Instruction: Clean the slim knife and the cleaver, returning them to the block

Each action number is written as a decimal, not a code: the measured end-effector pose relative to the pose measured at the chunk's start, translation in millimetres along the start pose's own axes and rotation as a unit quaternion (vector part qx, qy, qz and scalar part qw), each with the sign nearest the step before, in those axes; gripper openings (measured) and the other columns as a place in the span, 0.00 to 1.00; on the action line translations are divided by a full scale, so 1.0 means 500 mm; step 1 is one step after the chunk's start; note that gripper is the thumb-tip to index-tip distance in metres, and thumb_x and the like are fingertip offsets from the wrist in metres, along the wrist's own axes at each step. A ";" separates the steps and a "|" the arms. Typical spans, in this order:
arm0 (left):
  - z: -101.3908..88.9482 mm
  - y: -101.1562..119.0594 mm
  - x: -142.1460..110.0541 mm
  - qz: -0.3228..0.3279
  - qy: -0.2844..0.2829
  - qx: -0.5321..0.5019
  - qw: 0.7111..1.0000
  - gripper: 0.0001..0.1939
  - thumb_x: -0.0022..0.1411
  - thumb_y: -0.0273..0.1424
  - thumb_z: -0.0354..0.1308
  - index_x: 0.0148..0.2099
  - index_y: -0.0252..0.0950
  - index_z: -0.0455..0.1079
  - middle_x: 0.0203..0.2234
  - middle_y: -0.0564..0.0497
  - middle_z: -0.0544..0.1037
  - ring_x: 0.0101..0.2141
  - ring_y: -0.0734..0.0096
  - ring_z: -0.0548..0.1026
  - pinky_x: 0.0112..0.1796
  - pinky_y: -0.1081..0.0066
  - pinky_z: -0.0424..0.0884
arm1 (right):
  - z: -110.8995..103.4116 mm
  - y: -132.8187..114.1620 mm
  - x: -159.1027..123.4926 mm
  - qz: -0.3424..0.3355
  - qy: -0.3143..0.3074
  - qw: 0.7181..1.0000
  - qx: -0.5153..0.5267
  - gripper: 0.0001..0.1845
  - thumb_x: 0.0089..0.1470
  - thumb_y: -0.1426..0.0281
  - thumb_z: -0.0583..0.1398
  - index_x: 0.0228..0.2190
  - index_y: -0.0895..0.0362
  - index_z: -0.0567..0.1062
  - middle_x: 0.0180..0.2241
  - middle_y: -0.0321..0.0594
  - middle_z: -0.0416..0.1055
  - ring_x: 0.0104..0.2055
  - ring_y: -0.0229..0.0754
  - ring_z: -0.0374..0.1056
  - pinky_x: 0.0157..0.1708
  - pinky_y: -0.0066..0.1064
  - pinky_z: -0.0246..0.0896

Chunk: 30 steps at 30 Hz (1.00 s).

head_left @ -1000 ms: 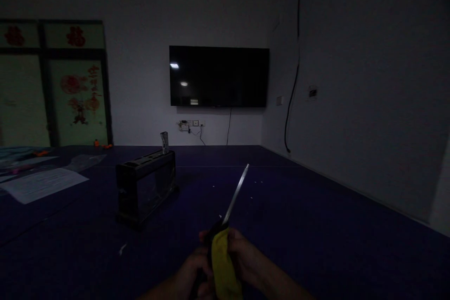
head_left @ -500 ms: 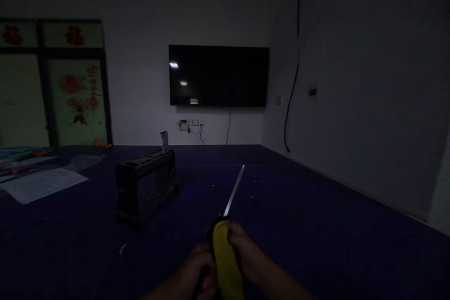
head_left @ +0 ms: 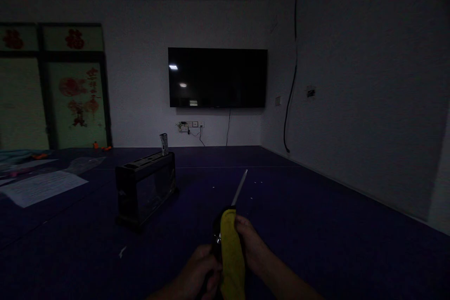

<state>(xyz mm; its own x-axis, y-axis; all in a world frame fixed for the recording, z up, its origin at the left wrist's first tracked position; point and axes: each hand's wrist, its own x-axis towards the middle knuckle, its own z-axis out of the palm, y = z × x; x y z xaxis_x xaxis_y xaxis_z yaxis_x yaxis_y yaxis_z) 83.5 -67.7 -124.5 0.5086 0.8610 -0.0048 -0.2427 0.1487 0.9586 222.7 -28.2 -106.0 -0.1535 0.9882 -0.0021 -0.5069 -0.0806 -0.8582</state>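
In the dim head view, a long object with a yellow cloth-like strip (head_left: 232, 251) and dark edges points away from me. From its far end a thin silvery rod (head_left: 240, 187) sticks out, tilted up and to the right. My right hand (head_left: 250, 238) is closed on its right side near the rod. Lower down on the left, my left hand (head_left: 204, 265) has its fingers curled against the dark side. A shiny metal bit shows just above the left fingers. Which kind of object this is I cannot make out.
A black box-like frame (head_left: 127, 197) with a see-through side stands left of my hands, a small patterned tube (head_left: 163, 144) upright on top. White papers (head_left: 45, 187) lie at far left. Small white scraps dot the dark blue surface (head_left: 298, 225). A television (head_left: 218, 77) hangs beyond.
The yellow object has shifted slightly right and up, and less of its rod shows. My right hand moved with it. A shiny metal part now shows above my left hand.
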 end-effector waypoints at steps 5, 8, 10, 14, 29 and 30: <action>-0.001 0.001 -0.002 -0.005 0.007 0.021 1.000 0.09 0.42 0.35 0.53 0.27 0.34 0.63 0.07 0.62 0.58 0.05 0.83 0.50 0.08 0.80 0.42 | -0.012 -0.001 0.014 -0.013 0.005 1.000 0.009 0.12 0.33 0.66 0.66 0.24 0.58 0.75 0.19 0.35 0.72 0.21 0.40 0.66 0.24 0.30 0.59; -0.002 0.000 -0.003 -0.010 0.011 0.021 1.000 0.09 0.42 0.34 0.52 0.26 0.34 0.63 0.06 0.62 0.58 0.04 0.82 0.51 0.07 0.79 0.42 | -0.015 0.004 0.017 -0.014 0.017 1.000 0.014 0.14 0.31 0.66 0.67 0.25 0.57 0.74 0.19 0.34 0.72 0.21 0.39 0.67 0.24 0.30 0.59; -0.001 -0.001 -0.004 -0.004 0.017 0.022 1.000 0.08 0.42 0.34 0.52 0.26 0.34 0.63 0.06 0.62 0.57 0.04 0.82 0.50 0.07 0.79 0.42 | -0.014 0.008 0.016 -0.013 0.016 1.000 0.015 0.15 0.32 0.65 0.67 0.25 0.57 0.74 0.19 0.34 0.72 0.21 0.39 0.66 0.24 0.30 0.60; -0.002 -0.005 -0.003 0.007 0.025 0.021 0.999 0.08 0.42 0.34 0.52 0.23 0.34 0.62 0.05 0.62 0.56 0.04 0.83 0.50 0.08 0.79 0.43 | -0.010 0.011 0.011 -0.007 0.003 1.000 0.013 0.16 0.34 0.62 0.68 0.27 0.57 0.73 0.19 0.35 0.72 0.21 0.39 0.66 0.24 0.30 0.59; -0.003 -0.010 0.000 0.010 0.031 -0.012 0.999 0.07 0.41 0.33 0.50 0.22 0.34 0.63 0.04 0.61 0.56 0.04 0.83 0.49 0.08 0.79 0.41 | 0.012 0.017 -0.010 0.005 -0.021 1.000 0.009 0.17 0.33 0.61 0.69 0.25 0.57 0.72 0.20 0.35 0.71 0.22 0.38 0.66 0.25 0.29 0.58; -0.003 -0.010 -0.001 0.010 0.036 -0.013 0.999 0.07 0.41 0.33 0.50 0.23 0.34 0.63 0.05 0.62 0.56 0.04 0.83 0.49 0.08 0.80 0.42 | 0.012 0.018 -0.010 0.004 -0.017 1.000 0.006 0.17 0.33 0.61 0.69 0.25 0.57 0.73 0.20 0.34 0.71 0.22 0.37 0.66 0.25 0.28 0.57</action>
<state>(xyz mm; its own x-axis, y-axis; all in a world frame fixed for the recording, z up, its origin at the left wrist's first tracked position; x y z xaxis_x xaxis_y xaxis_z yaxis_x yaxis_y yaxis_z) 83.2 -68.1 -129.8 0.4424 0.8968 -0.0070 -0.2748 0.1430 0.9508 213.7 -34.8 -110.4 -0.1864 0.9824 0.0091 -0.5154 -0.0899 -0.8522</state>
